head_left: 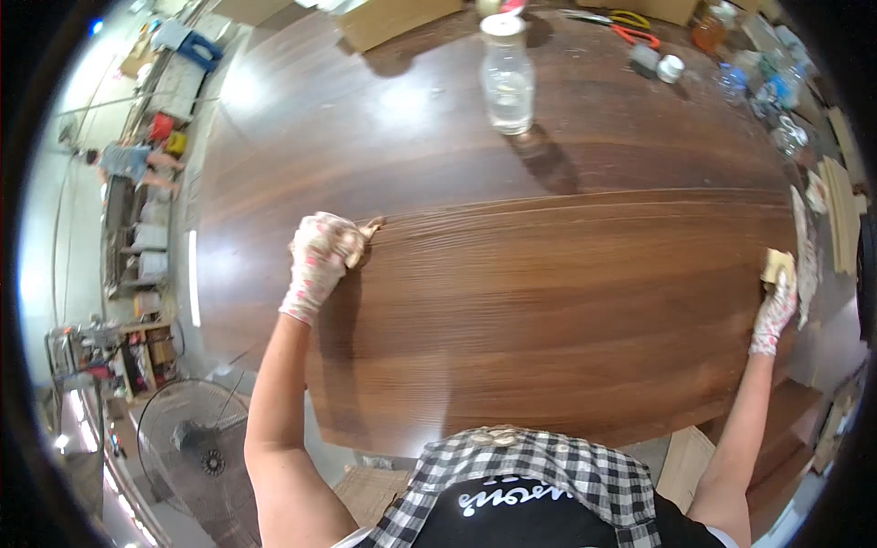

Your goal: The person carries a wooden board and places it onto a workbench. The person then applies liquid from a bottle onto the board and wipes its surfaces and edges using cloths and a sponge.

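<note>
A broad brown wood-grain panel [548,310] lies flat in front of me on a darker brown tabletop [301,137]. At its left end, my left hand [320,260], in a white glove with pink spots, is closed around a crumpled beige rag [368,237]. Far off at the panel's right end is my right hand [776,310], gloved the same way. Its fingers grip a small tan pad [778,265], perhaps a sponge, at the edge of the panel. The undersides of both rag and pad are hidden.
Beyond the panel stands a clear bottle [508,82] of liquid. Red-handled pliers [635,35], a white cap [670,68] and several plastic bottles [731,82] sit far right. A cardboard box [402,20] is at the back. A fan [192,447] stands lower left; a person [132,163] is farther off.
</note>
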Demonstrator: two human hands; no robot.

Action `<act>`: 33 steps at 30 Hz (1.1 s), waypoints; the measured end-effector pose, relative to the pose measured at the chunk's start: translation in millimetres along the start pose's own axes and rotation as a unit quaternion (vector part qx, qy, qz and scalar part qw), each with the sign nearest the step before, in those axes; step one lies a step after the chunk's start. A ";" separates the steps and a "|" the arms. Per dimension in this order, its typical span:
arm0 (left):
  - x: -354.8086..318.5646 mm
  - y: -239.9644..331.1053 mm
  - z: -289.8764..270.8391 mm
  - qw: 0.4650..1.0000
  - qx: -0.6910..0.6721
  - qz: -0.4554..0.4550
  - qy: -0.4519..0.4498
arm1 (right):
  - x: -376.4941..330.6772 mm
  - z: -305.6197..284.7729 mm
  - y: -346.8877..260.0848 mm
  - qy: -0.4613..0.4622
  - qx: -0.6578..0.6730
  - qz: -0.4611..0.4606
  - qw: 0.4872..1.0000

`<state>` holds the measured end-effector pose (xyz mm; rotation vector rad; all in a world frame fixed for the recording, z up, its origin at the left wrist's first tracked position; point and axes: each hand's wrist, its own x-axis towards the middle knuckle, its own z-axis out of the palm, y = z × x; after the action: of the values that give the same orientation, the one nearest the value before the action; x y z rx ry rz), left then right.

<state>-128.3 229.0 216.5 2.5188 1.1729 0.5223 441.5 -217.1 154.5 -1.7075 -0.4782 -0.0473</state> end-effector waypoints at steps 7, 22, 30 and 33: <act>52.3 125.4 80.4 0.968 0.178 0.133 -0.121 | -17.6 24.7 -33.1 0.009 0.040 0.007 0.999; 126.0 409.2 269.8 0.941 0.171 0.275 -0.096 | 3.6 -77.3 -8.6 0.028 0.090 0.011 0.995; 153.1 553.6 314.4 0.940 0.120 0.299 -0.109 | 12.0 -86.4 -2.5 0.025 0.055 0.043 0.997; 165.5 600.2 340.0 0.935 0.080 0.331 -0.099 | 13.3 -87.5 -3.0 0.015 0.042 0.046 0.998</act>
<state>522.0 -54.2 202.9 3.0009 0.2759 0.3123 473.0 -296.2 178.8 -1.6425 -0.3729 0.0138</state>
